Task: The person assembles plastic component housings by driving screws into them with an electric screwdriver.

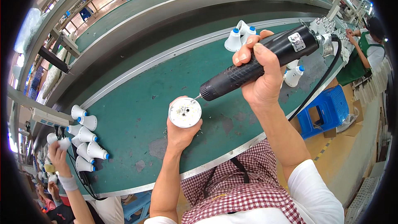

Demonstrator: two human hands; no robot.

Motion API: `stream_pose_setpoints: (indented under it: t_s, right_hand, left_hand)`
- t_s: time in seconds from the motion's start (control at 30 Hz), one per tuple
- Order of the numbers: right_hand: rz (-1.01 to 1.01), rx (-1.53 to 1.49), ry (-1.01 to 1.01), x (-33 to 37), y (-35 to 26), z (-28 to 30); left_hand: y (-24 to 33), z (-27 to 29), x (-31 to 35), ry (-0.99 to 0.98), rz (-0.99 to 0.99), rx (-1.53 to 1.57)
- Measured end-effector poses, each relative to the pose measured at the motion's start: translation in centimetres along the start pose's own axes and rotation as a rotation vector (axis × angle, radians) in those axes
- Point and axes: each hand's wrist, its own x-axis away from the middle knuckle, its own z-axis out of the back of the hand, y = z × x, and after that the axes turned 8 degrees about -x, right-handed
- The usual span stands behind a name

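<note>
My left hand (180, 138) is closed around a white LED bulb housing (190, 120), its round face up. On that face sits a circuit board with small yellow LEDs and dark chips. A black electric screwdriver (226, 84) is gripped in my right hand (265, 72), its body slanting down to the left. The thin bit reaches the upper right edge of the board; whether a screw is under it, I cannot make out. From the tool's rear end a black cable (327, 72) curves down toward the right.
White bulb housings with blue caps stand in a cluster (86, 135) at left and a group (233, 41) at far right on the green bench (128, 99). A blue plastic stool (327, 108) is at right. Co-workers are at both sides; one's hand (58, 157) holds a white piece at left.
</note>
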Motion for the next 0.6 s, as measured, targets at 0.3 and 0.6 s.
stream_pose_setpoints:
  t_s: [0.3,0.6]
  right_hand:
    - [0.012,0.019,-0.037,0.1,0.3,0.1]
    - [-0.063,0.005,-0.043,0.9,1.1,-0.7]
  left_hand:
    - [0.7,-0.4,0.0,0.024,-0.141,-0.205]
    - [0.7,-0.5,0.1,-0.048,-0.075,-0.196]
